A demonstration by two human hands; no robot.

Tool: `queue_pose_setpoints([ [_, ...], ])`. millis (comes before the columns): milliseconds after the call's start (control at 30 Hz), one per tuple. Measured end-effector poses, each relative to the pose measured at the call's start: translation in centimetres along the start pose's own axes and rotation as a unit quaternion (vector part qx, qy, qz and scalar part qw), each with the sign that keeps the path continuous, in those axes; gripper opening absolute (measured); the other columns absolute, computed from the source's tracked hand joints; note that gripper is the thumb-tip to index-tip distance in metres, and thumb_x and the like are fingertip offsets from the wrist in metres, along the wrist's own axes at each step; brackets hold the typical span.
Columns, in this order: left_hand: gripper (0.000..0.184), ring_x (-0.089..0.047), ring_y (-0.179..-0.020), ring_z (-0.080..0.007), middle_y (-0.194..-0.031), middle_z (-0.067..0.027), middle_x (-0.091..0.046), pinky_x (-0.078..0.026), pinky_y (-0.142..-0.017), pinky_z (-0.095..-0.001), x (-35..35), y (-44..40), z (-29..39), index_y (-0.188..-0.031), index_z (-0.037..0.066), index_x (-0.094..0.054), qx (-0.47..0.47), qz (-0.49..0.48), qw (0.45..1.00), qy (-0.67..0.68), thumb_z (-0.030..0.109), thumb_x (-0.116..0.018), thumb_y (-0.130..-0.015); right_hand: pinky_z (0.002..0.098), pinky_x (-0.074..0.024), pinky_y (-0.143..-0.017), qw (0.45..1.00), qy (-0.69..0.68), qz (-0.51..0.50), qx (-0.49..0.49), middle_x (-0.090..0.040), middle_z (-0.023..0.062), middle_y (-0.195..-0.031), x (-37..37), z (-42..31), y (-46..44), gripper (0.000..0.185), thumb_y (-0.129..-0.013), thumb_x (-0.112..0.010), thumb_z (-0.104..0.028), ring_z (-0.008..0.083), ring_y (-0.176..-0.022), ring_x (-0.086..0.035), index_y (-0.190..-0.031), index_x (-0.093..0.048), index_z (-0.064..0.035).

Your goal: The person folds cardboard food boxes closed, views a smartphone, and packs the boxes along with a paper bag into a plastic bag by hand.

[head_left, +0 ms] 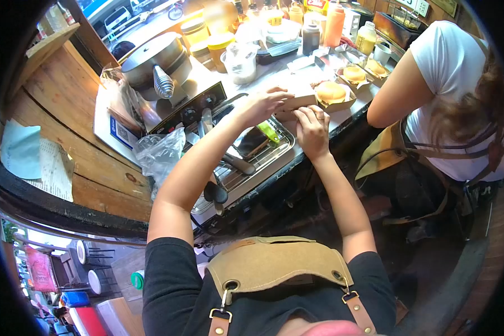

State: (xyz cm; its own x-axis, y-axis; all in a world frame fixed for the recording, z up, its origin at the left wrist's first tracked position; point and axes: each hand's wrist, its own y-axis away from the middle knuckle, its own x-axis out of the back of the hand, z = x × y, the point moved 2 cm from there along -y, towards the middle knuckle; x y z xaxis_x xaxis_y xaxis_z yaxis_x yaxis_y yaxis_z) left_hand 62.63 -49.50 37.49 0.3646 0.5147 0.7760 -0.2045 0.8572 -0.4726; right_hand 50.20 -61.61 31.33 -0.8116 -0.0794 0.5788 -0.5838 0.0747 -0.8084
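Observation:
A brown cardboard food box (300, 103) stands at the front edge of the counter, with a burger bun (330, 93) showing on its right side. My left hand (263, 106) grips the box's left end, fingers reaching over its edge. At the near side, my right hand (312, 130) has curled fingers pinched on the cardboard; its fingertips are partly hidden. Two more burgers, a nearer one (354, 74) and a farther one (377, 68), sit in open boxes to the right. Below my left hand lies a wire rack tray (274, 152) with a dark phone-like item (250, 142) and a green-handled tool (267, 132).
A lidded pot (157, 59) and a clear plastic bag (159, 148) are at the left. Sauce bottles, including an orange one (334, 26), and a plastic tub (240, 63) line the back. A co-worker (448, 73) in a white shirt stands close at the right.

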Motion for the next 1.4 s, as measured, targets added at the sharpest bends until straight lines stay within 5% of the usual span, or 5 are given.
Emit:
queue_pose_setpoints([
  [733, 0.041, -0.055, -0.107, -0.0302, -0.123, -0.0081, -0.051, -0.046, -0.089, -0.0365, 0.3, 0.1, 0.2, -0.118, 0.011, -0.053, 0.025, -0.074, 0.996, -0.054, 0.015, -0.065, -0.079, 0.0375, -0.0343, -0.086, 0.999, 0.049, 0.017, 0.012, -0.06, -0.0008, -0.095, -0.6, 0.5, -0.8, 0.024, -0.072, -0.062, -0.011, 0.0185, -0.101, -0.049, -0.096, -0.062, -0.0125],
  [833, 0.037, -0.054, -0.108, -0.0306, -0.123, -0.0084, -0.051, -0.045, -0.09, -0.0369, 0.1, -0.6, -0.8, -0.118, 0.011, -0.052, -0.05, -0.045, 0.995, -0.068, 0.015, -0.063, -0.082, 0.0378, -0.0355, -0.085, 0.999, 0.042, 0.015, 0.01, -0.058, 0.0009, -0.098, -0.5, 0.6, -0.8, 0.025, -0.072, -0.062, -0.009, 0.0191, -0.101, -0.049, -0.096, -0.062, -0.0121],
  [933, 0.032, -0.05, -0.114, -0.0287, -0.124, -0.0105, -0.052, -0.043, -0.093, -0.0378, 0.5, -1.1, -0.4, -0.117, 0.01, -0.053, 0.044, -0.059, 0.997, -0.002, 0.016, -0.058, -0.086, 0.0374, -0.0383, -0.082, 0.998, 0.038, 0.041, -0.008, -0.055, 0.0037, -0.099, 0.5, 0.0, -0.7, 0.025, -0.071, -0.061, -0.007, 0.0211, -0.099, -0.05, -0.095, -0.06, -0.0108],
  [1100, 0.036, -0.046, -0.12, -0.0279, -0.128, -0.0119, -0.05, -0.04, -0.097, -0.0368, 0.5, -1.4, 0.3, -0.122, 0.01, -0.053, -0.051, -0.01, 0.992, -0.115, 0.019, -0.058, -0.087, 0.0376, -0.0457, -0.078, 1.0, -0.016, -0.009, -0.024, -0.052, 0.0084, -0.096, -0.4, 0.3, -0.7, 0.026, -0.07, -0.057, 0.0, 0.0279, -0.093, -0.053, -0.095, -0.055, -0.0077],
  [1400, 0.032, -0.048, -0.118, -0.0298, -0.122, -0.0156, -0.054, -0.039, -0.098, -0.0372, 0.1, -1.9, -0.6, -0.119, 0.008, -0.055, 0.01, -0.032, 0.999, -0.021, 0.016, -0.055, -0.088, 0.0361, -0.0522, -0.068, 0.999, 0.002, -0.05, -0.02, -0.052, 0.0078, -0.095, 0.2, 0.1, -1.1, 0.025, -0.07, -0.06, -0.004, 0.0267, -0.085, -0.056, -0.095, -0.058, -0.0055],
])
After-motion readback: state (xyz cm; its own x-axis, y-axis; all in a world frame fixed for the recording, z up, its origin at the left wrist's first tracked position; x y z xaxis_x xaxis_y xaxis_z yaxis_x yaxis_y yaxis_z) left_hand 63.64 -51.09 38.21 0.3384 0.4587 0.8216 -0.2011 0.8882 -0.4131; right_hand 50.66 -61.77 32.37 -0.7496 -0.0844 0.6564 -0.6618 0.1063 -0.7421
